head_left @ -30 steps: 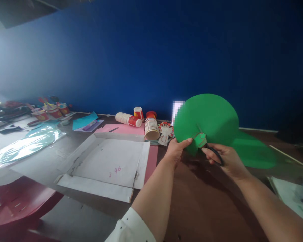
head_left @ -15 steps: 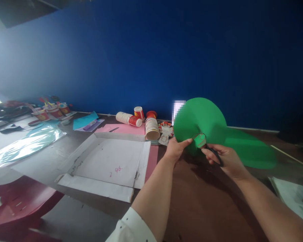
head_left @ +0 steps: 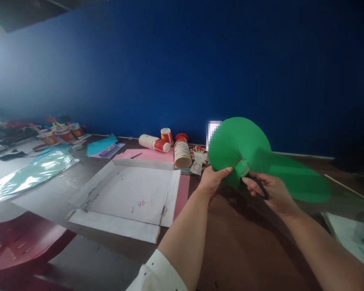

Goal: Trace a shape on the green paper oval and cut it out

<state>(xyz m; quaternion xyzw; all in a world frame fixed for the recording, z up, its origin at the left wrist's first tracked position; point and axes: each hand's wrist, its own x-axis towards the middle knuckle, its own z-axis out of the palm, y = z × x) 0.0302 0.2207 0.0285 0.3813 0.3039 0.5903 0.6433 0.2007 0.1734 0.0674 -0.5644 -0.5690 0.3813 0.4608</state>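
Note:
A large sheet of green paper (head_left: 242, 137) with a rounded edge stands raised above the brown table, curling over. My left hand (head_left: 211, 181) pinches its lower left edge, the thumb lying on the front. In my right hand (head_left: 269, 192) is a pair of scissors with black handles (head_left: 259, 186), the fingers closed around them. The blades meet the lower middle of the green paper, beside a small patch with reddish drawn lines (head_left: 242, 165). More green paper (head_left: 300, 178) lies flat to the right, behind my right hand.
A shallow white box lid (head_left: 124, 194) with pink writing lies on the left. Stacked paper cups (head_left: 182, 154) and a cup-and-card craft piece (head_left: 199, 159) stand at the back. Red sheets (head_left: 24, 238) lie front left; a white pad (head_left: 348, 234) is on the right. A blue wall (head_left: 170, 68) rises behind.
Both hands keep their hold and stay almost in place. The raised green paper has shifted very slightly, and the view has moved a little.

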